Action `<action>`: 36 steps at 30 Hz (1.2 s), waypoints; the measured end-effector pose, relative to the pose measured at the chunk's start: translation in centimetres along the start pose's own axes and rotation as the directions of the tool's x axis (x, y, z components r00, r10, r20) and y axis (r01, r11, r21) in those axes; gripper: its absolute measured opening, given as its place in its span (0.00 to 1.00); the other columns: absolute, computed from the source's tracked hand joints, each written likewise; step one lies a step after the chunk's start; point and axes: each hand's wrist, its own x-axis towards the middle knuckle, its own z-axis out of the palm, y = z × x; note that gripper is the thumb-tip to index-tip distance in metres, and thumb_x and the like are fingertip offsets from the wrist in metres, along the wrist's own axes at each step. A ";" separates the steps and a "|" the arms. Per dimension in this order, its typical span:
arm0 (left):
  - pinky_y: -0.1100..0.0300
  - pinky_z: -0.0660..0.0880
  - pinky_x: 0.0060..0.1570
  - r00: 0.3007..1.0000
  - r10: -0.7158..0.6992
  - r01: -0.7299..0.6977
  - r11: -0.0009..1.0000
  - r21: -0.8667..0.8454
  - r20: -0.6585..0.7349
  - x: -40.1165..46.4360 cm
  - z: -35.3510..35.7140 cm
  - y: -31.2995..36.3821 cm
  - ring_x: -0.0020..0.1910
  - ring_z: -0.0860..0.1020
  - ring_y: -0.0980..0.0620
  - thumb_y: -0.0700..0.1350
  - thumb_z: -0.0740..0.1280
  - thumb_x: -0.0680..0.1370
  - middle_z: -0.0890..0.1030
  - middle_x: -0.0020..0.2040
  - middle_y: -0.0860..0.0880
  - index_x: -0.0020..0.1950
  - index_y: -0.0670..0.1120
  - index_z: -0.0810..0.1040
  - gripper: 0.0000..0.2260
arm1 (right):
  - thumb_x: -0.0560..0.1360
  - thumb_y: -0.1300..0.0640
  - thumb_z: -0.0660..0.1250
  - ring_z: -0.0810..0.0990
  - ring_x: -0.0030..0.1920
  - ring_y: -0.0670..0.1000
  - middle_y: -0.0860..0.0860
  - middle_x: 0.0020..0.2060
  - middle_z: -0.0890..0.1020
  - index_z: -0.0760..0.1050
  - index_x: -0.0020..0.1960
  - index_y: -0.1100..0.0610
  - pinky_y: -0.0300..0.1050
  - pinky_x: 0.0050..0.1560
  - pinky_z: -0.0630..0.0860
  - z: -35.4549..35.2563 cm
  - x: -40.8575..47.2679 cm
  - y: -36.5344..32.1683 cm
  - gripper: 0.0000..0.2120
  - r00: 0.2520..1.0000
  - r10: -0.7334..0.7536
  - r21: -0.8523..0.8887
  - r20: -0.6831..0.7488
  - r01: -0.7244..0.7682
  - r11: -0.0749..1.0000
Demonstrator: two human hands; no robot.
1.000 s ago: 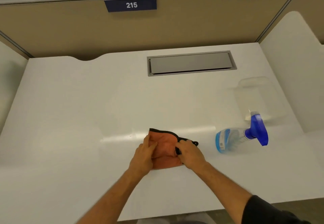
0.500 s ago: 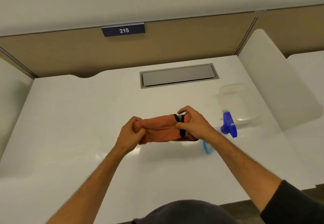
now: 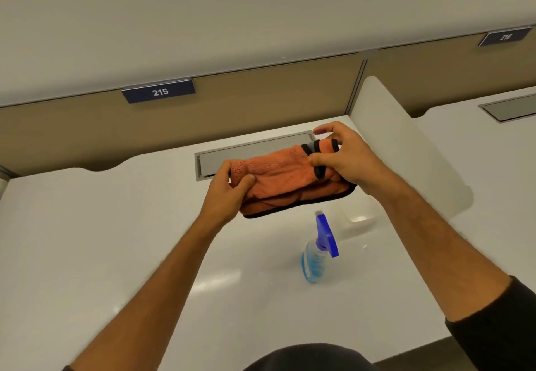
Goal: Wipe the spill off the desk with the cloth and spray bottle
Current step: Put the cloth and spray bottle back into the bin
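An orange cloth [image 3: 285, 179] with a black hem is held folded in the air above the white desk [image 3: 87, 254]. My left hand [image 3: 224, 193] pinches its left end and my right hand [image 3: 345, 161] grips its right end by the hem. Below the cloth, a spray bottle [image 3: 319, 251] with blue liquid and a blue trigger head lies on the desk, between my forearms. I cannot make out a spill on the desk.
A grey cable hatch [image 3: 232, 157] is set into the desk's back. A clear plastic container [image 3: 359, 222] sits right of the bottle, partly hidden by my right arm. A white divider panel [image 3: 406, 144] stands on the right, with a tan partition and a "215" sign [image 3: 159, 91] behind.
Both hands lifted the cloth from the desk and raised it higher. The view tilted up and right, so the bottle now shows below the cloth.
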 end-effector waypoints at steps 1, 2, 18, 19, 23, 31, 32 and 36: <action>0.64 0.80 0.41 1.000 -0.009 0.009 1.000 0.007 0.019 0.5 1.3 0.1 0.45 0.84 0.58 0.51 0.70 0.78 0.83 0.53 0.54 0.59 0.55 0.76 0.10 | 0.67 0.50 0.77 0.79 0.48 0.48 0.43 0.50 0.78 0.74 0.59 0.40 0.39 0.41 0.79 -1.1 0.5 0.8 0.23 1.000 0.010 0.018 -0.017 -0.009 1.000; 0.65 0.80 0.40 0.999 -0.015 0.014 1.000 0.013 0.038 1.1 2.6 0.1 0.45 0.84 0.59 0.51 0.70 0.78 0.83 0.54 0.55 0.59 0.55 0.77 0.10 | 0.68 0.51 0.77 0.80 0.48 0.49 0.44 0.50 0.79 0.75 0.57 0.40 0.40 0.42 0.79 -2.1 1.0 1.6 0.21 0.999 0.021 0.039 -0.035 -0.020 0.999; 0.45 0.82 0.54 0.893 -0.334 0.325 0.942 0.080 0.300 12.8 19.5 -3.1 0.58 0.81 0.41 0.37 0.69 0.79 0.78 0.64 0.43 0.69 0.47 0.73 0.19 | 0.72 0.59 0.66 0.80 0.49 0.46 0.46 0.51 0.82 0.78 0.59 0.48 0.34 0.39 0.77 -11.3 8.8 14.9 0.17 0.942 0.264 0.173 -0.208 -0.230 0.958; 0.45 0.83 0.54 0.888 -0.358 0.355 0.932 0.064 0.289 13.5 20.1 -3.5 0.58 0.82 0.41 0.37 0.70 0.78 0.79 0.64 0.42 0.69 0.47 0.73 0.20 | 0.72 0.60 0.67 0.80 0.51 0.46 0.47 0.53 0.81 0.77 0.61 0.49 0.37 0.43 0.78 -11.3 9.2 15.8 0.18 0.938 0.264 0.162 -0.224 -0.232 0.959; 0.50 0.84 0.50 0.871 -0.429 0.420 0.903 0.089 0.238 16.2 22.3 -5.7 0.54 0.83 0.42 0.38 0.75 0.75 0.81 0.61 0.41 0.65 0.45 0.75 0.20 | 0.72 0.61 0.69 0.80 0.56 0.50 0.48 0.57 0.81 0.76 0.64 0.50 0.47 0.54 0.80 -10.6 10.9 19.7 0.21 0.921 0.280 0.132 -0.271 -0.253 0.958; 0.56 0.82 0.46 0.928 -0.335 0.268 0.905 0.331 0.164 19.2 25.9 -9.3 0.48 0.81 0.47 0.43 0.78 0.72 0.81 0.51 0.49 0.56 0.47 0.79 0.15 | 0.74 0.57 0.69 0.83 0.49 0.46 0.42 0.46 0.83 0.81 0.55 0.51 0.46 0.53 0.81 -8.3 13.5 25.3 0.10 0.887 0.267 0.031 -0.377 -0.276 0.961; 0.61 0.80 0.43 0.932 -0.325 0.252 0.900 0.356 0.160 19.3 26.1 -9.7 0.46 0.81 0.50 0.44 0.78 0.71 0.80 0.49 0.51 0.54 0.48 0.79 0.14 | 0.74 0.57 0.69 0.83 0.49 0.46 0.44 0.47 0.84 0.82 0.54 0.51 0.46 0.53 0.81 -8.1 13.7 25.9 0.09 0.884 0.264 0.003 -0.387 -0.285 0.959; 0.69 0.69 0.36 0.936 -0.311 0.208 0.869 0.449 0.168 19.3 26.9 -10.8 0.40 0.77 0.57 0.46 0.78 0.69 0.78 0.44 0.55 0.47 0.52 0.81 0.11 | 0.74 0.57 0.70 0.82 0.48 0.47 0.47 0.48 0.85 0.82 0.52 0.52 0.41 0.50 0.78 -6.7 13.8 28.3 0.07 0.909 0.240 -0.116 -0.342 -0.294 0.949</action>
